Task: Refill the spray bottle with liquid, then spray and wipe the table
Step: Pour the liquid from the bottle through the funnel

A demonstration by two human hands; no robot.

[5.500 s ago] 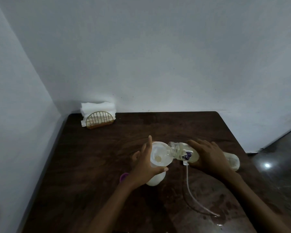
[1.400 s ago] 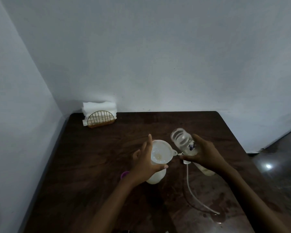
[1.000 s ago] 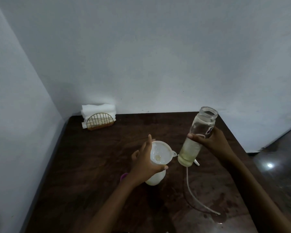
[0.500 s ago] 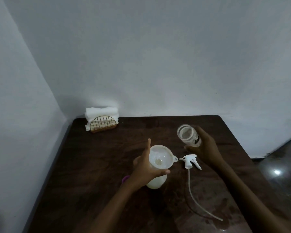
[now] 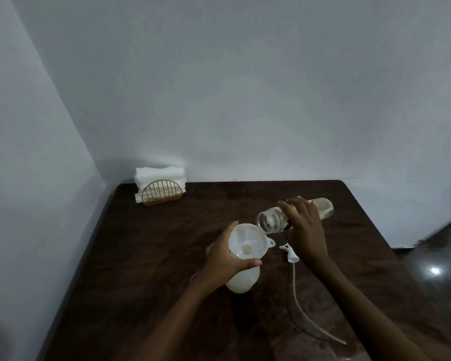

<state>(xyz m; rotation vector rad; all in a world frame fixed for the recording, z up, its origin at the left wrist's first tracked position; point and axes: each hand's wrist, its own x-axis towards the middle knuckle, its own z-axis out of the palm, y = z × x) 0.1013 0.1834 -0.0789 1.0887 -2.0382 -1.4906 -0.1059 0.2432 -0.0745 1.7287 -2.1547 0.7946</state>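
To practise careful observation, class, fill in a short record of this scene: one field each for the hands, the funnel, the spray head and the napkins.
left hand: grips the spray bottle just below the funnel
funnel: sits in the spray bottle's neck
right hand: holds the clear bottle tilted nearly level, mouth at the funnel's rim
pouring: no stream visible
spray head: off, lying with its tube on the table, right of the spray bottle
napkin holder: far left corner, by the wall
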